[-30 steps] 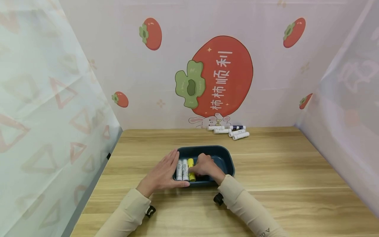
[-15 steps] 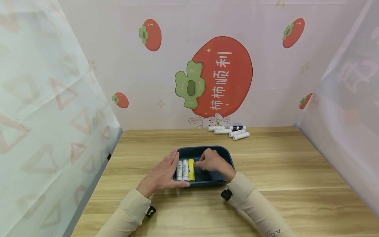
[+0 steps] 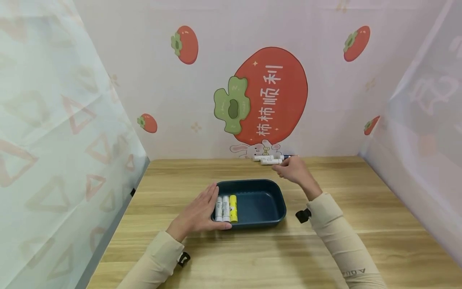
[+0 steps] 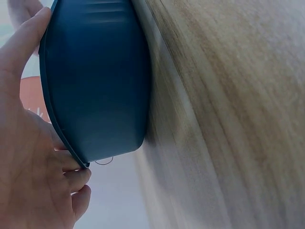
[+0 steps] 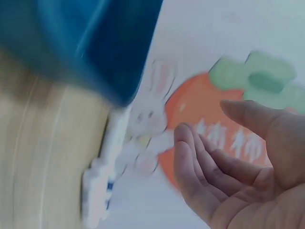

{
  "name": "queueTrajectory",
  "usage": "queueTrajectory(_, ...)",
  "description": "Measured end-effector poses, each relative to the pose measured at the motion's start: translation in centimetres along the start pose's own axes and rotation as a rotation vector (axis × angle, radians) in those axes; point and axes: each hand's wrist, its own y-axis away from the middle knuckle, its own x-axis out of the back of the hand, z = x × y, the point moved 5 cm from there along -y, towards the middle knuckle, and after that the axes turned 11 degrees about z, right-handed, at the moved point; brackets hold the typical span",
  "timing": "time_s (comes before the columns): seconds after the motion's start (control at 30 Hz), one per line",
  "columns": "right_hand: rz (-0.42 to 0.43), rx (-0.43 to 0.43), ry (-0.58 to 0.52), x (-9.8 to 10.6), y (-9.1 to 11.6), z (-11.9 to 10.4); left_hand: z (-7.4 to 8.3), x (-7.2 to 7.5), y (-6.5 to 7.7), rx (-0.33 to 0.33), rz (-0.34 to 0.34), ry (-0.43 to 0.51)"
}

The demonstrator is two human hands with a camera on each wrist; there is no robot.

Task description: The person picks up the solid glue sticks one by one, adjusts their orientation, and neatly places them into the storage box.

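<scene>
In the head view my left hand [image 3: 196, 208] rests at the left end of a dark blue tray [image 3: 260, 225], its fingers along the side and its thumb along the front rim. Inside that end stand two white capped tubes [image 3: 225, 208] and a yellow tube [image 3: 233, 208], side by side. Beyond the tray's far right corner, my right hand [image 3: 294, 170] hovers by the loose tubes at the back. Its fingers are loosely bent, with a gap to the thumb and nothing between them in the right wrist view. It hides some of those tubes.
Against the printed backdrop [image 3: 202, 100] lie white tubes [image 3: 271, 162] and a dark navy tube [image 3: 286, 157]. The wooden table [image 3: 335, 208] runs between patterned side sheets, one on the left [image 3: 54, 120] and one on the right [image 3: 426, 132].
My right hand has let go of the yellow tube, risen out of the tray and moved away and right to the tubes at the back. My left hand stays on the tray.
</scene>
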Motion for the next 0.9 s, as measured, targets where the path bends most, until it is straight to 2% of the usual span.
queueTrajectory(0.17, 0.04, -0.085, 0.019, 0.3, -2.4, 2.3, -0.6, 0.1, 0.4, -0.002, 0.004, -0.003)
queueTrajectory(0.4, 0.08, -0.174, 0.014, -0.6, -4.8, 4.4, -1.5, 0.4, 0.8, 0.003, 0.001, -0.014)
queueTrajectory(0.63, 0.151, -0.285, -0.01, -1.7, -6.0, 6.7, -1.6, 0.4, 0.6, -0.022, -0.001, -0.046)
queueTrajectory(0.9, 0.241, -0.398, 0.011, -2.3, -6.3, 9.4, -1.2, 0.0, 0.0, -0.041, -0.009, -0.047)
